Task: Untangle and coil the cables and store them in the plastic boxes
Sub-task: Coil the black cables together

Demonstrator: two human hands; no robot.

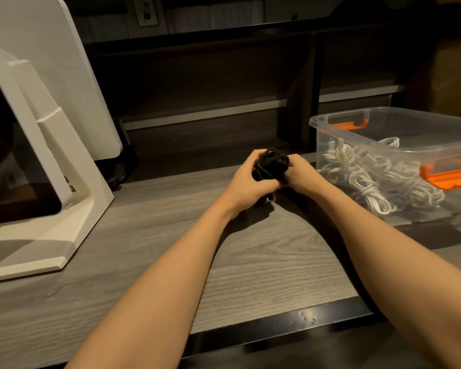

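Grey wood-grain bench [144, 235] bearing, at right, a clear plastic box with orange latches [383, 117] holding coiled white cables [370, 177]. Left hand [246, 182] and right hand [300, 175], fingers curled, grip a black cable bundle [272, 162] just above the bench, beside the box.

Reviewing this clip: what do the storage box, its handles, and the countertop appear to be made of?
Storage box: clear, glossy plastic; the white coiled cables show through its wall. Handles: opaque orange plastic, likely a moulded clip-on latch. Countertop: grey wood-grain surface, matte; the regular grain suggests laminate rather than solid wood, though that is uncertain.
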